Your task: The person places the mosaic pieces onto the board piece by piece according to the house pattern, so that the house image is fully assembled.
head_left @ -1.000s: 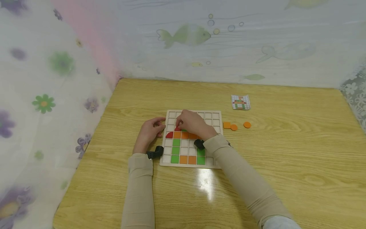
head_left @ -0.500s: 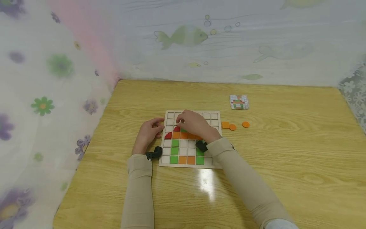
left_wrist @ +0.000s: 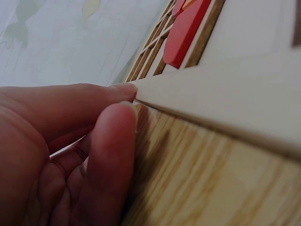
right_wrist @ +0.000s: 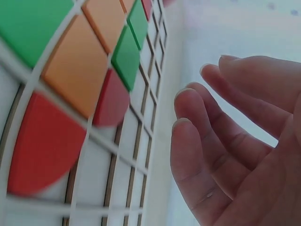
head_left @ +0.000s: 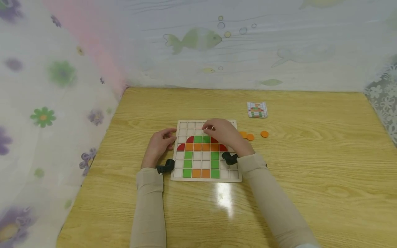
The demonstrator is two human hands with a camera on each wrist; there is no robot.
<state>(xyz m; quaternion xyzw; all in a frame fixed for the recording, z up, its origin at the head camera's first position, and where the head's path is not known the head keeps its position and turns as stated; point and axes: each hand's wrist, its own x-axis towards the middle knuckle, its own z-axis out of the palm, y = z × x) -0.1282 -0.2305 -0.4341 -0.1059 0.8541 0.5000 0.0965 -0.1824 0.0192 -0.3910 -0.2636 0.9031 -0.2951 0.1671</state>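
Observation:
A wooden grid board (head_left: 206,180) lies on the table with coloured tiles in its cells. Green tiles (head_left: 197,139) and red quarter-round tiles (head_left: 181,147) top a row of orange square tiles (head_left: 197,147); green columns run down below. My left hand (head_left: 158,145) rests by the board's left edge; in the left wrist view its index fingertip (left_wrist: 128,88) touches that edge, thumb close beside it. Over the upper right of the board hovers my right hand (head_left: 226,133), fingers loosely bent and holding nothing. It covers some upper cells in the head view.
Right of the board lie an orange square tile (head_left: 243,134) and two orange discs, one nearer (head_left: 250,137) and one farther (head_left: 264,134). A small printed pattern card (head_left: 257,110) lies behind them. Patterned covering on the walls borders the table's back and left.
My right hand has moved right from the red tile at the upper left, which now sits uncovered in its cell. My left hand stays at the board's edge.

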